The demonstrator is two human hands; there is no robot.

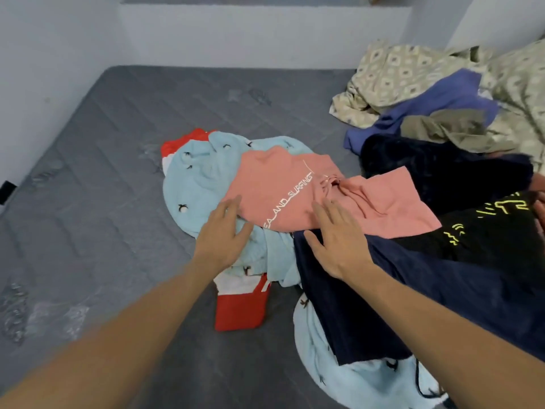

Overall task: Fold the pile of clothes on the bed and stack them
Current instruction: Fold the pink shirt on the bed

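Lying near the middle of the bed, a salmon-pink cotton shirt with white lettering (298, 190) sits uppermost on the pile, spread crumpled over a pale blue garment printed with small dark figures (197, 184). Left hand (224, 228) hovers at the pink shirt's near-left edge, fingers straight and spread, grip apart, holding nothing; whether the fingertips touch cloth cannot be told. Right hand (336, 240) likewise flat, fingers extended over the shirt's near edge where it meets a dark navy garment (368, 296); grip apart. A red-and-white piece (240, 305) pokes out from under the blue garment toward the near edge, and again at its far-left side. Toward the right edge: a black garment with yellow-green markings (483, 231), another dark piece (427, 163), a purple-blue garment (436, 104) and an olive one (445, 125). At the far-right corner, a crumpled beige patterned sheet (407, 69). Grey quilted mattress (103, 178) bare on the left side.
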